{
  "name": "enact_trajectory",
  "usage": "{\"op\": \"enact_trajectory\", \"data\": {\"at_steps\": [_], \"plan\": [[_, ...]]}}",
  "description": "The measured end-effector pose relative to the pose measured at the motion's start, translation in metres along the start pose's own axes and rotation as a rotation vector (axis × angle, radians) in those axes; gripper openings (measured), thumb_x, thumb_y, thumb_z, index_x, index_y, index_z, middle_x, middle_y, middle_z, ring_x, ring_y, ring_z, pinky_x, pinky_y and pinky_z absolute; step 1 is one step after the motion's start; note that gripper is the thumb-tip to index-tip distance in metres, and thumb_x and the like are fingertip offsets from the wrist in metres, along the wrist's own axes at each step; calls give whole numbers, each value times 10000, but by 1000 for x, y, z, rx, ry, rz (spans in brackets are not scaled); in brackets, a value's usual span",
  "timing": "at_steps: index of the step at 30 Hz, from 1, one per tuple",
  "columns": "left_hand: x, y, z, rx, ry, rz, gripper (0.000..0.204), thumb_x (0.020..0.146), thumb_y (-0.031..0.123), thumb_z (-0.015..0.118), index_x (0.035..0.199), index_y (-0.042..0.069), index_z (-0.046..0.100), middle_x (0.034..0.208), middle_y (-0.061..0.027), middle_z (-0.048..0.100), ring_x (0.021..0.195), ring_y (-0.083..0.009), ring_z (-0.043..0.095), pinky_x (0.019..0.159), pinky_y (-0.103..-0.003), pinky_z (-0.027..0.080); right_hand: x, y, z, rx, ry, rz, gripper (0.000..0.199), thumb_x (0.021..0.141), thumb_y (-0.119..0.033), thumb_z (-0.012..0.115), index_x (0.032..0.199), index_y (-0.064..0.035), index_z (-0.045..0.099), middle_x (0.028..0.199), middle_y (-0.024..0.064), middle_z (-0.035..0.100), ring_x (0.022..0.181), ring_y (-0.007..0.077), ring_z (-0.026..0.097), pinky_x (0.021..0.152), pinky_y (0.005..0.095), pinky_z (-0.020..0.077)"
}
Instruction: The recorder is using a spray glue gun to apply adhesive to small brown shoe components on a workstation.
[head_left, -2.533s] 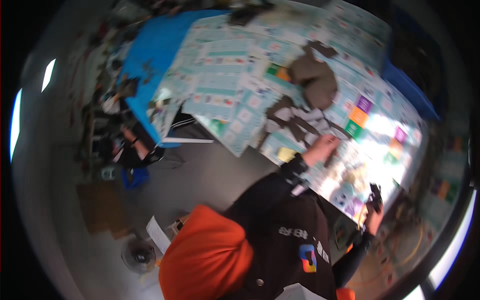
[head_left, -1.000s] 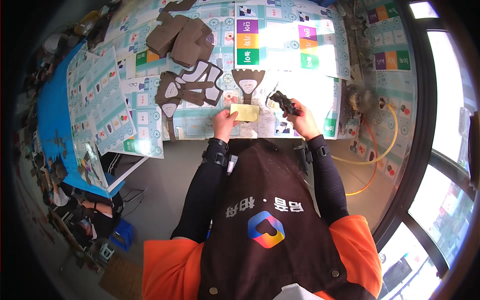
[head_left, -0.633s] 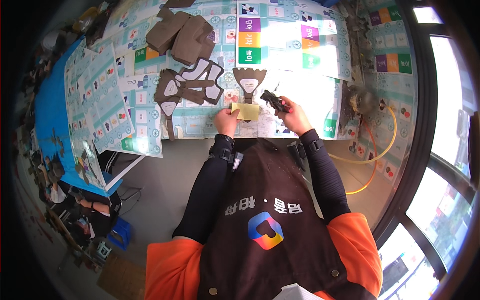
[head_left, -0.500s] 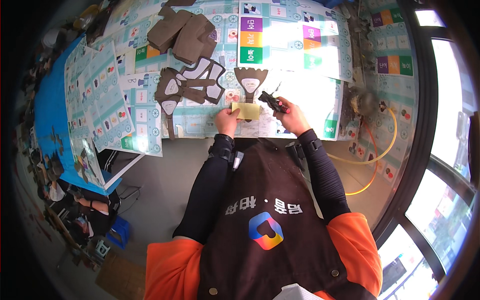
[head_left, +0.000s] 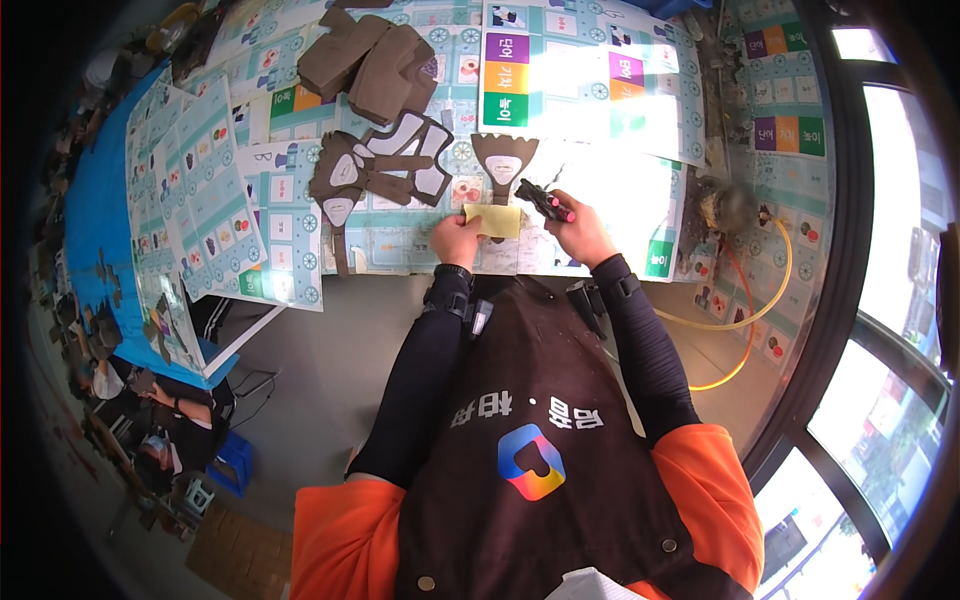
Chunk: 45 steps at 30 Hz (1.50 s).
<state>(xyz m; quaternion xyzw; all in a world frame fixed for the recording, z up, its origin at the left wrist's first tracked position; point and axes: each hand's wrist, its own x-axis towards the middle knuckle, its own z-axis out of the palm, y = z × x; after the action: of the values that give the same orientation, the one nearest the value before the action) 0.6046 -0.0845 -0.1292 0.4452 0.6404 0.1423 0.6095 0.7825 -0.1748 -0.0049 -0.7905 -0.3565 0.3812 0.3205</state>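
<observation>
My left hand [head_left: 457,243] pinches the left end of a small yellow rectangular card [head_left: 495,221] near the front edge of the table. Beneath the card runs the narrow stem of a brown fan-shaped piece [head_left: 503,160] with a scalloped top and a pale patch. My right hand [head_left: 582,232] is closed around a black tool [head_left: 537,196] with pinkish-red ends, its dark tip pointing up and left toward that piece; its exact kind cannot be made out. Left of the card lie another similar brown piece [head_left: 341,172] and several brown-and-white cut shapes [head_left: 430,180].
Thick brown pieces [head_left: 345,60] are stacked farther back. Printed sheets [head_left: 280,225] cover the table. A round machine part [head_left: 727,205] stands at the right with a yellow hose [head_left: 785,265] and an orange one. Another person [head_left: 185,405] sits at far left beside a blue-covered table [head_left: 100,215].
The black tool and my right hand have turned slightly. My left hand and the yellow card have stayed nearly in place.
</observation>
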Motion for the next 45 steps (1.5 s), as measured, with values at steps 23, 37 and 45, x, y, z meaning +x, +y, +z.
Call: {"op": "enact_trajectory", "data": {"at_steps": [23, 37, 45], "plan": [[9, -7, -1, 196, 91, 56, 242, 681, 200, 693, 733, -33, 652, 621, -140, 644, 564, -246, 651, 578, -331, 504, -7, -20, -8, -111, -23, 56, 418, 670, -34, 531, 1086, 2, 561, 783, 212, 603, 714, 328, 585, 691, 360, 461], [11, -8, -1, 186, 103, 68, 243, 675, 200, 688, 753, -28, 657, 642, -153, 646, 603, -284, 651, 598, -350, 504, 1, -30, -10, -222, -158, 105, 405, 656, -45, 554, 1057, 4, 571, 754, 212, 593, 683, 313, 590, 661, 346, 461], [8, -3, -3, 186, 3, 15, 240, 686, 196, 681, 735, -37, 653, 622, -142, 643, 556, -254, 647, 559, -330, 504, 0, -36, -13, -170, -188, 108, 339, 707, -99, 516, 1030, -30, 593, 836, 248, 605, 826, 415, 573, 742, 438, 454]]}}
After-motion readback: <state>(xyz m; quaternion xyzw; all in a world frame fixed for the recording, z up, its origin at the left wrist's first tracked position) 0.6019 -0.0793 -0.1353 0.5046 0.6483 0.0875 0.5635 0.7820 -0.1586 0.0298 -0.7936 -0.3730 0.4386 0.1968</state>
